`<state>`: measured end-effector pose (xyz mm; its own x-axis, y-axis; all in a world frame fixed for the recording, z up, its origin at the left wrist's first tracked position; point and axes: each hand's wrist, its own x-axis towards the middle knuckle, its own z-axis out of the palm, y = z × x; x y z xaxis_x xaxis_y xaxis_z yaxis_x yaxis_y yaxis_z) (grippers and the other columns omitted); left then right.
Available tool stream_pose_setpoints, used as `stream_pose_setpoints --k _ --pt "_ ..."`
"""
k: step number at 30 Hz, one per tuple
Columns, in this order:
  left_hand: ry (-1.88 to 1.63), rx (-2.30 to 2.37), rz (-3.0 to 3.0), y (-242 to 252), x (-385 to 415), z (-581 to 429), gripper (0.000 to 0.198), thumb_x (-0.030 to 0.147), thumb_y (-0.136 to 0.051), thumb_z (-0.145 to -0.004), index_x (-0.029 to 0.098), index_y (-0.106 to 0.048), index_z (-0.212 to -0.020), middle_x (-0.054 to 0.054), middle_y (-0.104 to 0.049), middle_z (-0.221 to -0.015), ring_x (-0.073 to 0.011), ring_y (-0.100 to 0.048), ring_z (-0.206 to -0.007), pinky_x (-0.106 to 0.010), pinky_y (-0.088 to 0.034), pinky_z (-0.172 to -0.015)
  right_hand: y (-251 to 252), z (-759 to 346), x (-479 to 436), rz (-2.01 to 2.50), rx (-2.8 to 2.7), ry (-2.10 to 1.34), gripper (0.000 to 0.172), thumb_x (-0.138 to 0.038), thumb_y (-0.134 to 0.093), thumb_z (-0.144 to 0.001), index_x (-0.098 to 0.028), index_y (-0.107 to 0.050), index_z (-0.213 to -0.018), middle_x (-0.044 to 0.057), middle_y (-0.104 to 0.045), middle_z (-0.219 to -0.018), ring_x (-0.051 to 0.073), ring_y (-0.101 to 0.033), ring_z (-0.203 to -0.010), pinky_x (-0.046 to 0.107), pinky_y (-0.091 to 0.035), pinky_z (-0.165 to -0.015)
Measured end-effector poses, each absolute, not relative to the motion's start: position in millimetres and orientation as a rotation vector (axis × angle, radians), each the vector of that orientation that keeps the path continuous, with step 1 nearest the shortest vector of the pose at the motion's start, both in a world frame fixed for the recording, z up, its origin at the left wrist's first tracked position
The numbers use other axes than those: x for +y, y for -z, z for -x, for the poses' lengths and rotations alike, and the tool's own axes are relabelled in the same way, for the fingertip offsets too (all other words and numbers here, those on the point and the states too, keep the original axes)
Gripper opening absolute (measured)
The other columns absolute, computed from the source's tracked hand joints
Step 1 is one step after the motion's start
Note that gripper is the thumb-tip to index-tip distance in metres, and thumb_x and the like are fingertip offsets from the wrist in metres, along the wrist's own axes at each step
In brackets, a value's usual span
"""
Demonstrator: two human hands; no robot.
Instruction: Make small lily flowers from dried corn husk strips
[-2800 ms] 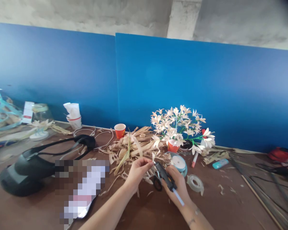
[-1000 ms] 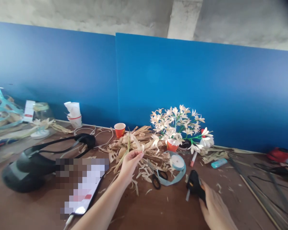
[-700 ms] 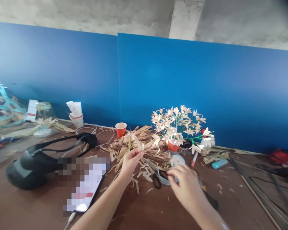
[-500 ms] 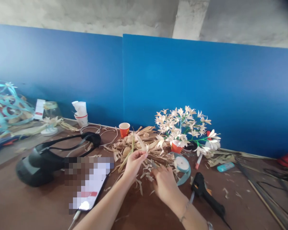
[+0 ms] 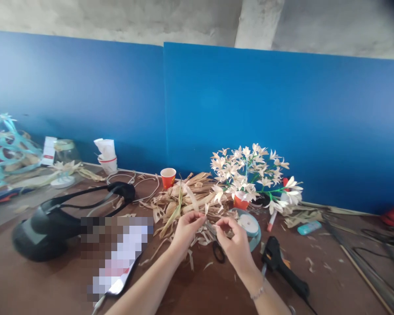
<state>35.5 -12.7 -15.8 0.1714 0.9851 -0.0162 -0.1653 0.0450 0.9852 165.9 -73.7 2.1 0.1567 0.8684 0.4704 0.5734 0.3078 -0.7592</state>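
Left hand (image 5: 187, 231) pinching bud (image 5: 206, 208): pale, pointed, upright; right hand (image 5: 235, 241) curled, grip unclear, scissors (image 5: 219, 253) just beside.

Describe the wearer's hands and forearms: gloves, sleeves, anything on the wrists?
No gloves on the left hand or right hand; no sleeves show on either forearm. The right wrist wears a thin bracelet. Something else edges in farther up that arm, too cut off to identify. Nothing visible on the left wrist.
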Motion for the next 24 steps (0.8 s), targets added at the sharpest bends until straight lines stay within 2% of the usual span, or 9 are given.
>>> stream_pose_setpoints --k 8,16,24 --pt "-1.108 1.063 -1.473 27.0 -11.3 -37.3 0.022 0.034 -0.062 -0.062 0.012 -0.063 -0.067 0.002 -0.051 -0.051 -0.0085 -0.041 -0.046 -0.019 -0.030 -0.044 3.2 -170.8 -70.7 1.332 -1.436 -0.340 0.010 -0.024 -0.049 -0.078 -0.018 -0.055 -0.073 0.003 -0.059 -0.072 0.016 -0.054 -0.069 0.026 -0.043 -0.068" --pt "-1.124 1.099 -1.698 27.9 -12.2 -37.3 0.016 0.028 -0.057 -0.066 0.014 -0.063 -0.070 -0.001 -0.059 -0.064 -0.0110 -0.046 -0.053 -0.022 -0.035 -0.052 5.6 -174.9 -68.4 1.371 -1.541 -0.213 0.009 -0.022 -0.049 -0.077 -0.018 -0.053 -0.071 0.002 -0.058 -0.071 0.016 -0.053 -0.069 0.027 -0.042 -0.067" --pt "-1.150 1.110 -1.852 27.5 -13.8 -37.0 0.009 0.021 -0.055 -0.067 0.016 -0.062 -0.068 -0.002 -0.058 -0.069 -0.0121 -0.049 -0.059 -0.022 -0.038 -0.057 6.0 -176.4 -68.3 1.404 -1.574 -0.153 0.008 -0.018 -0.049 -0.075 -0.019 -0.053 -0.068 0.002 -0.058 -0.070 0.017 -0.053 -0.070 0.028 -0.041 -0.069"
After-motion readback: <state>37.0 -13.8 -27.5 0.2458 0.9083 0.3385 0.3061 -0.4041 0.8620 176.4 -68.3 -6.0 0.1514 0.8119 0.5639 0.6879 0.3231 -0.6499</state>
